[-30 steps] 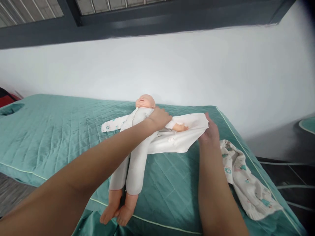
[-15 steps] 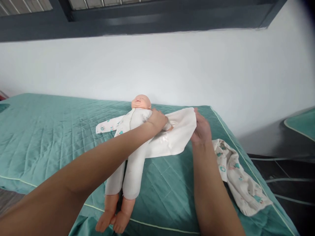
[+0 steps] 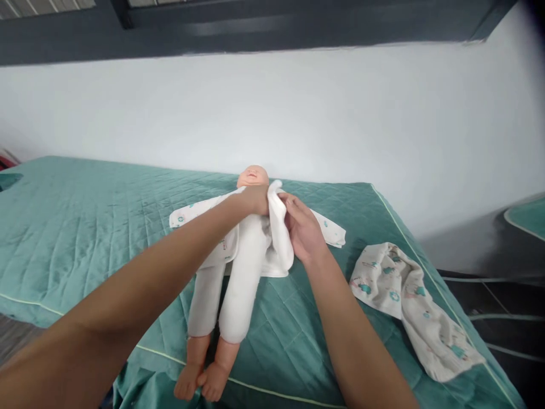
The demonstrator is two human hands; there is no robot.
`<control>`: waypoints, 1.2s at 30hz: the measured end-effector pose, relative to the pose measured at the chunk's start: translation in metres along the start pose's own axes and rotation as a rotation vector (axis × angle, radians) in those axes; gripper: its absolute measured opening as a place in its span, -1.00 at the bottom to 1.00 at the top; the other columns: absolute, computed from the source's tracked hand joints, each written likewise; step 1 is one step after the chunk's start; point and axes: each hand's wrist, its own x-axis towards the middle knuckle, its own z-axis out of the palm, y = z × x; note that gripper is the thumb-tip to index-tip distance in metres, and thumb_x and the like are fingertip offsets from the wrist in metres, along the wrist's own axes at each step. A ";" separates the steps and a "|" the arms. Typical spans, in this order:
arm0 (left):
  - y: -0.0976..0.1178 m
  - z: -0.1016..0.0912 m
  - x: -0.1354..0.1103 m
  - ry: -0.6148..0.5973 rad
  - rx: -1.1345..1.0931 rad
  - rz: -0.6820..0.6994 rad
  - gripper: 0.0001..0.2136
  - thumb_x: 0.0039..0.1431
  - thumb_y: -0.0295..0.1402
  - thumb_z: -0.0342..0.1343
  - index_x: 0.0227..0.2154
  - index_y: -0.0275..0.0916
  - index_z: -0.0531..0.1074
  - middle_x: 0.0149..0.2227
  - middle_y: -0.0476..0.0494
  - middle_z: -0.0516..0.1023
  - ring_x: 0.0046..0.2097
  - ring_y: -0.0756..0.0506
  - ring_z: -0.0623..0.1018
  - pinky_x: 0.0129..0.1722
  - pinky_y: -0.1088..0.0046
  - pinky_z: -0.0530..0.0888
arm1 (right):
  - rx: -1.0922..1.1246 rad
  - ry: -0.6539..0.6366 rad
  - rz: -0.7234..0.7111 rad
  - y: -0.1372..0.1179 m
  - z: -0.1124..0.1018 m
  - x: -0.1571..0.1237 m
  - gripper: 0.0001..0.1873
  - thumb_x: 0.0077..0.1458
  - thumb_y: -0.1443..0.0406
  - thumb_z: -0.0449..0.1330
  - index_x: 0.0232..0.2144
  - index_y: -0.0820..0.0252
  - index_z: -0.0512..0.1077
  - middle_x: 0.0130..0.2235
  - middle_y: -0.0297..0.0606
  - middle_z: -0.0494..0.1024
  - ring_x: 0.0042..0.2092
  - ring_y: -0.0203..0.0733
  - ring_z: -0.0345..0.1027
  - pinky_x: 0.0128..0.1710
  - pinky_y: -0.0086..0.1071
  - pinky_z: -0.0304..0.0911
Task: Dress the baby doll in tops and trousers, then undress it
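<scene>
A baby doll (image 3: pixel 242 307) with a white cloth body lies on its back, its head toward the wall and its bare feet toward me. A white baby shirt (image 3: pixel 281 238) with small printed figures is spread under and around it, both sleeves reaching out sideways. My right hand (image 3: pixel 303 227) pinches the shirt's raised front panel on the doll's right-hand side as I see it. At the doll's chest is my left hand (image 3: pixel 256 200), its fingers hidden behind the folded cloth. The doll's arm on that side is also out of sight.
Printed baby pants (image 3: pixel 392 284) lie crumpled toward the bed's right edge. The bed has a green quilted cover (image 3: pixel 106 227) with pale piping. Behind it stands a white wall (image 3: pixel 272 113) under a dark window frame (image 3: pixel 276 31). Another green surface (image 3: pixel 530 216) shows at far right.
The shirt panel that was spread out to the right now stands folded up near the doll's chest. My right hand has moved left with it, uncovering the right sleeve.
</scene>
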 end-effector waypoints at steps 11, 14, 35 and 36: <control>-0.024 -0.024 -0.043 0.182 -0.403 -0.059 -0.74 0.16 -0.34 0.12 -0.08 -0.20 0.50 -0.19 -0.08 0.58 -0.22 -0.06 0.53 -0.22 0.43 0.44 | -0.158 -0.363 0.119 0.001 0.005 -0.013 -0.66 0.17 0.18 0.30 0.01 -0.04 0.52 0.28 -0.29 0.44 -0.12 -0.23 0.53 -0.39 -0.48 0.35; -0.026 -0.014 -0.043 0.357 -0.218 -0.114 -0.71 0.13 -0.49 0.03 -0.11 -0.17 0.50 -0.21 -0.09 0.56 -0.12 -0.11 0.51 -0.14 0.36 0.43 | -0.157 -0.364 0.108 0.003 0.003 -0.014 -0.66 0.15 0.17 0.31 0.00 -0.03 0.52 0.25 -0.26 0.47 -0.12 -0.21 0.53 -0.37 -0.45 0.38; -0.023 0.104 -0.268 0.403 -0.284 -0.353 -0.76 0.29 -0.37 0.04 -0.01 -0.15 0.43 0.11 -0.17 0.52 0.13 -0.21 0.47 0.19 0.11 0.38 | -1.019 -0.099 -0.347 0.056 0.004 -0.092 -0.33 0.28 0.09 0.18 0.37 -0.14 0.15 0.49 -0.33 -0.01 0.48 -0.02 -0.14 0.45 0.07 -0.12; -0.022 0.105 -0.270 0.401 -0.281 -0.344 -0.76 0.29 -0.37 0.05 -0.01 -0.14 0.43 0.13 -0.17 0.51 0.16 -0.20 0.46 0.20 0.12 0.37 | -1.047 -0.062 -0.319 0.058 0.003 -0.104 -0.33 0.28 0.09 0.17 0.39 -0.13 0.13 0.48 -0.30 0.03 0.47 0.00 -0.09 0.44 0.08 -0.08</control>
